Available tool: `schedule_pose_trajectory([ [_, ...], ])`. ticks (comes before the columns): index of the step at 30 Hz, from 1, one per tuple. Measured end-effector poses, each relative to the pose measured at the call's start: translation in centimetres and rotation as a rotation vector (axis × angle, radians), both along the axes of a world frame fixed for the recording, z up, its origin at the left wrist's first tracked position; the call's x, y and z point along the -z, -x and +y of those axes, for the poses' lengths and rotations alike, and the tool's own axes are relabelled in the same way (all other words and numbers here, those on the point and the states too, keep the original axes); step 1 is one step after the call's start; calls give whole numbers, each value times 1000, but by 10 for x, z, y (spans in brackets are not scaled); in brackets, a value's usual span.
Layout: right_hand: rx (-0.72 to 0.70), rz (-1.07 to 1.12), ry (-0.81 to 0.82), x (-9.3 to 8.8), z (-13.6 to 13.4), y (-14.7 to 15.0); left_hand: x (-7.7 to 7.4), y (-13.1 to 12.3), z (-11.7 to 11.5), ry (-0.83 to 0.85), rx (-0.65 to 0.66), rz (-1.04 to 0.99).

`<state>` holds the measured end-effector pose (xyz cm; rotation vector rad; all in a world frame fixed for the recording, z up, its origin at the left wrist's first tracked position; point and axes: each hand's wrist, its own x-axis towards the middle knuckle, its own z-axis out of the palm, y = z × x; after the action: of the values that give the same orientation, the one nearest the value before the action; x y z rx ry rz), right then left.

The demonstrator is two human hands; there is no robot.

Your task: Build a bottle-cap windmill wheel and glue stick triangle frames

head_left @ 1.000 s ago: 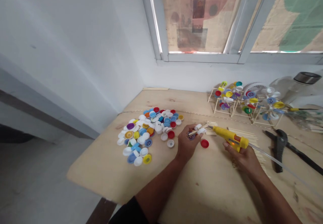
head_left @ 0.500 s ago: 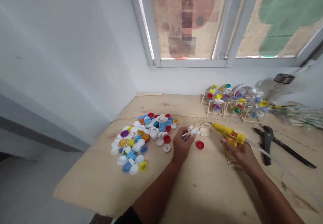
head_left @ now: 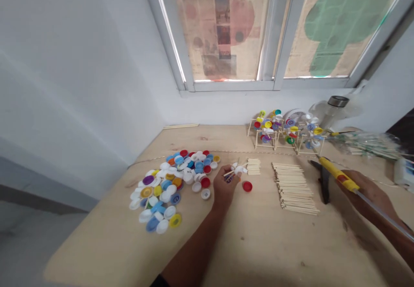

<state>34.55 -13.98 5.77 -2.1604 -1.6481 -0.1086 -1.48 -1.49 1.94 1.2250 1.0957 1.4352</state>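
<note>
My left hand (head_left: 224, 188) pinches a small assembly of white bottle caps (head_left: 238, 169) joined with thin wooden sticks. A red bottle cap (head_left: 247, 186) lies on the table just right of it. My right hand (head_left: 371, 190) is wrapped round a yellow hot glue gun (head_left: 339, 175) at the right, its nozzle pointing toward the back left. Beneath the gun, a black-handled tool (head_left: 324, 183) is partly hidden. Between my hands lie a short stack of sticks (head_left: 254, 166) and a larger row of sticks (head_left: 296, 188).
A pile of coloured bottle caps (head_left: 176, 185) spreads over the left of the wooden table (head_left: 123, 252). At the back right stand several stick frames with cap wheels (head_left: 267, 131), a glass bottle (head_left: 336, 106) and a plastic bag of sticks (head_left: 371, 144). A twisted cord (head_left: 233, 151) crosses the table.
My right hand has carried the glue gun rightward, away from my left hand, uncovering the larger row of sticks. My left hand still holds the cap assembly. The view has turned slightly right.
</note>
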Motion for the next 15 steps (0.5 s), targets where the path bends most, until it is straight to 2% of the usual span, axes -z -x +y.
schedule_pose_trajectory([
  [3, -68, -231, 20, 6, -10, -24, 1, -1, 1, 1, -15, -11],
  [6, -74, -358, 59, 11, -12, -30, 3, -1, 2, 6, -22, 0],
  [15, -127, -478, 40, 26, -12, -33, 5, 0, 4, 29, -18, -18],
])
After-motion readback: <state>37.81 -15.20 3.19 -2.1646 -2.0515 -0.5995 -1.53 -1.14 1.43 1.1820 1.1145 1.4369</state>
